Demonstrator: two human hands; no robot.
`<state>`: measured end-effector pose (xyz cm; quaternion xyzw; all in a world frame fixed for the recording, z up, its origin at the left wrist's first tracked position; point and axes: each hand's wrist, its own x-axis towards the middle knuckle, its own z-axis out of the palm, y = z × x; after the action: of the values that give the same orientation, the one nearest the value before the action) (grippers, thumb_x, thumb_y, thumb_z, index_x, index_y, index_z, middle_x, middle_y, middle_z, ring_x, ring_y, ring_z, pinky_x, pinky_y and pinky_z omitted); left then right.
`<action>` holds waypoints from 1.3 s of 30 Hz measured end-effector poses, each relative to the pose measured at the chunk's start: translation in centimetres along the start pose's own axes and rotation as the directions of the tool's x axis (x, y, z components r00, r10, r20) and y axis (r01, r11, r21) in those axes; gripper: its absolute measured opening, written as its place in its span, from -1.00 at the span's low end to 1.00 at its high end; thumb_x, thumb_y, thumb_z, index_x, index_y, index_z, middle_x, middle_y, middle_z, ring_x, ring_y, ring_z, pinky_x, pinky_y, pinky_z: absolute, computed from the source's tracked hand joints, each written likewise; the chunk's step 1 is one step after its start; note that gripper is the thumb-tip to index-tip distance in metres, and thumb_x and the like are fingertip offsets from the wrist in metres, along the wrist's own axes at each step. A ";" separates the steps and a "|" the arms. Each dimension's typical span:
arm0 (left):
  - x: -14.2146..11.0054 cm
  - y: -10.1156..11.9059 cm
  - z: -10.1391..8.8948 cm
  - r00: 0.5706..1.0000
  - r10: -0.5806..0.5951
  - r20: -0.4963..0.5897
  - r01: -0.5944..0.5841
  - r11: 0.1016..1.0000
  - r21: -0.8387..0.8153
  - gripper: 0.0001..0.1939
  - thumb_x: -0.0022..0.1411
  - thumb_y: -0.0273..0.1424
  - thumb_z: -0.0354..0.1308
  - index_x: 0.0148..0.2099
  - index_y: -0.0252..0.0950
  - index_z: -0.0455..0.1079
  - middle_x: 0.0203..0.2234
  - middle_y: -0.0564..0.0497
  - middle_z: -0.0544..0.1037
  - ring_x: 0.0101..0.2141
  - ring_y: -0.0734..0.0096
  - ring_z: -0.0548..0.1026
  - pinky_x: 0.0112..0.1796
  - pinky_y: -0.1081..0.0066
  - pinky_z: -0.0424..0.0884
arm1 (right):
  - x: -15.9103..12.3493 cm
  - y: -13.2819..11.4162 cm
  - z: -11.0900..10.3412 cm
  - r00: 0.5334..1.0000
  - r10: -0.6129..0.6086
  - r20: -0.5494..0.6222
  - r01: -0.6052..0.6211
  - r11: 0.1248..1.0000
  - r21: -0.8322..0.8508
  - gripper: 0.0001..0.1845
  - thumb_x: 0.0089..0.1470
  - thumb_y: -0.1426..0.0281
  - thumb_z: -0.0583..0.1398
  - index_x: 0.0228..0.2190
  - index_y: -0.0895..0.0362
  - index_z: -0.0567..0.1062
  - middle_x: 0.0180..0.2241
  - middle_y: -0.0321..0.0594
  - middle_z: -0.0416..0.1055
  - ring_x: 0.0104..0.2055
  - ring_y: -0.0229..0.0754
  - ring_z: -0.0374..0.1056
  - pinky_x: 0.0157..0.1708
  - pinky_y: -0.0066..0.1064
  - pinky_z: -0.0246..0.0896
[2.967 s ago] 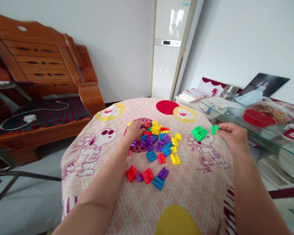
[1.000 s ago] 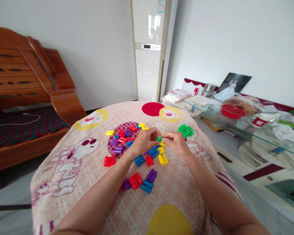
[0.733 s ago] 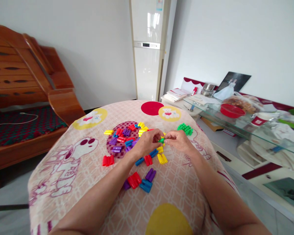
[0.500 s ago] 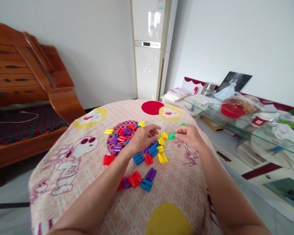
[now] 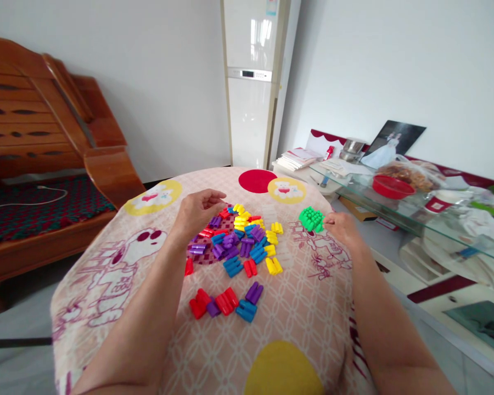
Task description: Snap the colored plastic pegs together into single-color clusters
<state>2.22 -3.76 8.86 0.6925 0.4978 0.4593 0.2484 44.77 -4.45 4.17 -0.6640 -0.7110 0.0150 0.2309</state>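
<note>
Small plastic pieces shaped like joined tubes lie in a loose pile on the cloth-covered table. Among them are purple pieces (image 5: 231, 240), yellow pieces (image 5: 242, 221), blue pieces (image 5: 233, 266) and red pieces (image 5: 250, 268). My left hand (image 5: 200, 214) hovers open at the pile's left side, thumb apart from the stretched fingers, with nothing visible in it. To the right, green pieces (image 5: 310, 217) are bunched in a separate group. At that group's right edge, my right hand (image 5: 342, 227) has its fingertips pinched at a green piece, partly hidden by the fingers.
Nearer me lies a short row of red, purple and blue pieces (image 5: 226, 301). The round table's patterned tablecloth (image 5: 214, 356) hangs over its edge. A glass-topped cabinet on the right bears a red bowl (image 5: 392, 187) and papers (image 5: 298, 158). A wooden bench (image 5: 111, 170) stands left.
My right hand has moved right with a green piece to the green group, which it partly hid before. My left hand has pulled back left and up, uncovering the middle of the pile.
</note>
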 end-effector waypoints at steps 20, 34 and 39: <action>-1.8 -1.0 7.5 0.756 0.247 0.606 -0.526 0.781 0.337 -0.83 0.17 -0.44 0.19 -0.17 -0.28 0.54 -0.12 -0.11 0.56 -0.06 0.22 0.51 0.02 0.29 0.39 | -1.1 -12.8 10.5 0.932 -0.350 0.095 0.267 0.840 0.472 -0.55 0.23 0.28 0.12 0.09 0.16 0.47 0.10 0.01 0.44 0.16 -0.01 0.33 0.20 -0.11 0.17; 0.3 -5.7 0.1 0.966 0.021 0.256 -0.185 0.748 0.637 -0.78 -0.08 -0.52 0.13 -0.34 -0.23 0.52 -0.29 -0.08 0.61 -0.18 0.10 0.53 -0.08 0.23 0.44 | -6.1 -20.2 9.5 0.707 -0.680 0.195 0.310 0.545 0.779 -0.47 0.19 0.23 0.21 0.17 0.06 0.43 0.20 -0.11 0.39 0.25 -0.05 0.28 0.25 -0.14 0.13; 0.1 -4.9 3.7 0.944 0.167 0.283 -0.286 0.841 0.460 -0.65 0.10 -0.47 0.09 -0.05 -0.24 0.50 -0.03 -0.11 0.57 0.05 0.13 0.47 0.14 0.16 0.33 | -5.2 -19.5 8.6 0.835 -0.528 0.152 0.235 0.593 0.770 -0.60 0.20 0.25 0.17 0.01 0.11 0.56 0.02 -0.11 0.54 0.07 -0.06 0.45 0.10 -0.23 0.30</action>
<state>3.29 -1.41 3.29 0.8358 0.4801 0.2587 0.0627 23.56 -9.21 1.24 -0.3304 -0.8029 0.3663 0.3347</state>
